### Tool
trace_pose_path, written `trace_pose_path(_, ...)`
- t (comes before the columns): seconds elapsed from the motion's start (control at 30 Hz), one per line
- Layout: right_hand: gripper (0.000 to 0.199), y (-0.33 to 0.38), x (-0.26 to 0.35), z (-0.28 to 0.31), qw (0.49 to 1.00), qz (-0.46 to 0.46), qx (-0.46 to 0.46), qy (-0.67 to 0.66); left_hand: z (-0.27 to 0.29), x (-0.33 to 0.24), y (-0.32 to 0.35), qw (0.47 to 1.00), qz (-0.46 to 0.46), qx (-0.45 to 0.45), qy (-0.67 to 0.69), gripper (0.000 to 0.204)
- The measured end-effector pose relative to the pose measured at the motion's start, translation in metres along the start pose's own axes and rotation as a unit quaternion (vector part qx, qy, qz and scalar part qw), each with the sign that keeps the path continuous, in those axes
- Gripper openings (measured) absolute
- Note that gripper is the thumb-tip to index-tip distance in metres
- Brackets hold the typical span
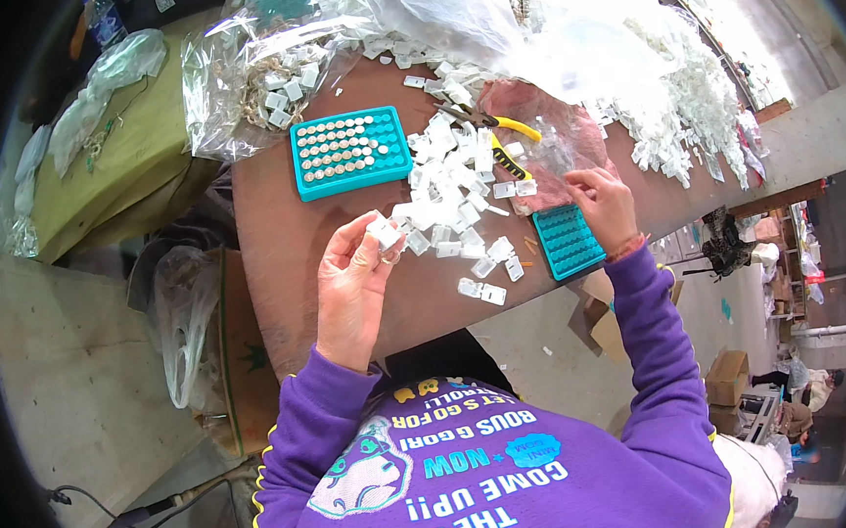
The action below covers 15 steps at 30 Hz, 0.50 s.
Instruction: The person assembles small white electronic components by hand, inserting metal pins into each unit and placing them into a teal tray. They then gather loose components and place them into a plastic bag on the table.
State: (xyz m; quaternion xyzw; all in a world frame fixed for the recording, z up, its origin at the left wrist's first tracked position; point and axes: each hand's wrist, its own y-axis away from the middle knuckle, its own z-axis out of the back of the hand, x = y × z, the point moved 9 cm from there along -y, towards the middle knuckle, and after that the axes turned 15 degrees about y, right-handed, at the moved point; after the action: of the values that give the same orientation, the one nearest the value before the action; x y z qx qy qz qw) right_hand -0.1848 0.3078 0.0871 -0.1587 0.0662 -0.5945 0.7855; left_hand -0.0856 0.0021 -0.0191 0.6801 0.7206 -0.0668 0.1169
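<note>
The left hand (350, 279) is raised over the brown surface (279, 235), its thumb and fingers pinching a small white case (384, 233). The case is held at the left edge of a loose pile (448, 179) of similar white cases, which spreads across the middle of the surface. The right hand (605, 207) is to the right of the pile, fingers curled and drawn together near a pink cloth (514, 98); whether they grip anything, I cannot tell. Just below that hand is a teal tray (571, 244) with rows of small hollows, near the front edge of the surface.

A second teal tray (356, 186) sits left of the pile, beyond the left hand. Rows of round silver discs (332, 148) fill most of it, while hollows show along its right side. Pliers (516, 126) with yellow and black handles lie between the pile and the cloth, partly over both. A pair of cases (514, 189) lies by the lower edge of the cloth, and a few more cases (482, 290) lie apart from the pile toward the person.

At the far left of the surface, a clear bag (215, 92) holds more white cases. A large heap (667, 110) of white and clear pieces covers the far right, and a bottle (104, 19) stands out at the upper left corner
</note>
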Motion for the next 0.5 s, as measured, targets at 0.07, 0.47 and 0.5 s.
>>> trace_pose_path(0.07,0.014,-0.012,-0.006,-0.016,1.0,0.018,0.005,0.012,-0.003,-0.001,0.0,1.0,-0.009,0.014,-0.005,0.03)
trace_pose_path(0.47,0.008,-0.036,0.003,-0.049,0.99,0.091,0.008,0.107,-0.006,0.002,0.003,0.999,0.02,0.026,0.023,0.032)
trace_pose_path(0.5,0.009,-0.033,0.004,-0.047,0.991,0.092,0.004,0.098,-0.007,0.002,0.003,0.999,0.015,0.026,0.024,0.033)
